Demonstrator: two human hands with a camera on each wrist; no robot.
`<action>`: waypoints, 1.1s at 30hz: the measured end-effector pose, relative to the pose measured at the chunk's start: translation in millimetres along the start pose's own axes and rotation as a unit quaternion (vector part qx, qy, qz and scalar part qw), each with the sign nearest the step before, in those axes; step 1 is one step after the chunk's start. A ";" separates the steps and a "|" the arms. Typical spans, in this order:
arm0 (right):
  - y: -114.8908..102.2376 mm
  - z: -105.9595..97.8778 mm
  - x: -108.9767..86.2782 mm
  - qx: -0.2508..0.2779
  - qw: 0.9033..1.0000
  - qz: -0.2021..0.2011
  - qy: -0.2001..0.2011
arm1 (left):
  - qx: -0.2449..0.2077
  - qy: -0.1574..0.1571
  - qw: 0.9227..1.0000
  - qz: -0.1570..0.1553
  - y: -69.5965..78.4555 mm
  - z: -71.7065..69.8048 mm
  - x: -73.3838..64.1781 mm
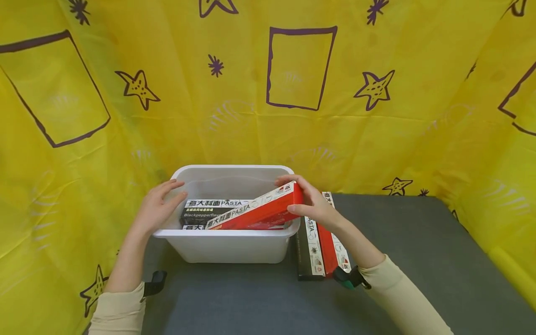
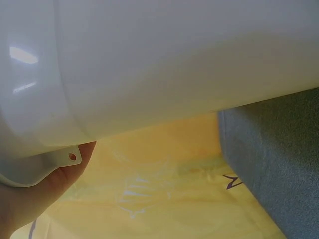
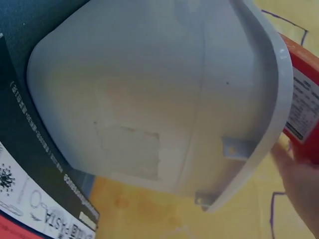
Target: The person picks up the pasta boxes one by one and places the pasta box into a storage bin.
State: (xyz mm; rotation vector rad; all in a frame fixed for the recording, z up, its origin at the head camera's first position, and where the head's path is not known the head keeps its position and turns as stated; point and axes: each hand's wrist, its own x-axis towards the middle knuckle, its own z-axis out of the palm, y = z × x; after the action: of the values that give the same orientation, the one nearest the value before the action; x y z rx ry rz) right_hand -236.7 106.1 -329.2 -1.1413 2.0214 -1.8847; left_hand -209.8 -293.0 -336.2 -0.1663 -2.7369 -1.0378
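Observation:
A white plastic bin (image 1: 228, 249) stands on the dark table. My right hand (image 1: 316, 204) grips the right end of a red pasta box (image 1: 276, 209), thumb on the near side and fingers over the far side. That box tilts, its left end down inside the bin and its right end raised above the right rim. Beneath it lies a black pasta box (image 1: 201, 215), with another box partly hidden in front. My left hand (image 1: 157, 207) is at the bin's left rim, thumb and fingers spread apart, holding no box. The left wrist view shows mostly the bin wall (image 2: 149, 74).
Right of the bin, a black pasta box (image 1: 311, 251) and a red pasta box (image 1: 328, 246) lie side by side on the grey-black table (image 1: 398, 260). Yellow patterned cloth (image 1: 251, 130) hangs behind the bin and at both sides.

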 end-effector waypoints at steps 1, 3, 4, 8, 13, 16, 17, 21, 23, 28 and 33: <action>-0.1 2.5 2.1 -0.042 0.999 -0.002 -0.002 | 0.001 0.000 1.000 -0.001 0.1 -0.4 -0.2; -1.0 6.9 5.1 -0.126 0.992 -0.004 0.001 | 0.004 0.002 1.000 -0.004 0.1 -0.7 -0.5; -1.6 8.5 5.6 -0.165 0.986 -0.005 0.006 | 0.004 0.002 1.000 -0.003 0.2 -0.3 -0.4; -2.5 10.7 3.6 -0.227 0.974 -0.021 0.015 | 0.000 -0.001 1.000 0.002 0.9 0.8 -0.8; -1.0 7.9 -5.9 -0.236 0.971 -0.005 0.025 | -0.006 -0.002 1.000 0.005 2.3 -1.2 -1.4; -0.3 5.7 -12.5 -0.229 0.972 0.012 0.039 | -0.005 -0.002 1.000 0.005 1.7 -2.2 -1.1; 0.5 4.8 -14.7 -0.224 0.973 0.015 0.043 | -0.005 -0.002 1.000 0.005 1.2 -2.2 -1.0; 4.1 0.7 -24.5 -0.191 0.979 0.019 0.063 | -0.005 -0.002 1.000 0.004 0.6 -1.7 -0.2; 6.7 -1.9 -30.5 -0.173 0.982 0.021 0.073 | -0.008 -0.004 1.000 0.002 0.8 -1.6 -0.2; 15.8 -9.6 -46.9 -0.142 0.984 0.042 0.100 | -0.010 -0.005 1.000 0.000 1.1 -1.7 -0.9; 24.7 -17.1 -63.1 -0.136 0.979 0.075 0.128 | -0.007 -0.004 1.000 -0.001 1.4 -1.9 -0.7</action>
State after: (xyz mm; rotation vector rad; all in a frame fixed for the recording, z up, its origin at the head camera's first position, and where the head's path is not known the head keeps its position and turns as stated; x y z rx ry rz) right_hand -212.9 156.0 -372.0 -0.7994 2.4911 -1.8002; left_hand -208.5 -293.3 -334.1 -0.1711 -2.7382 -1.0598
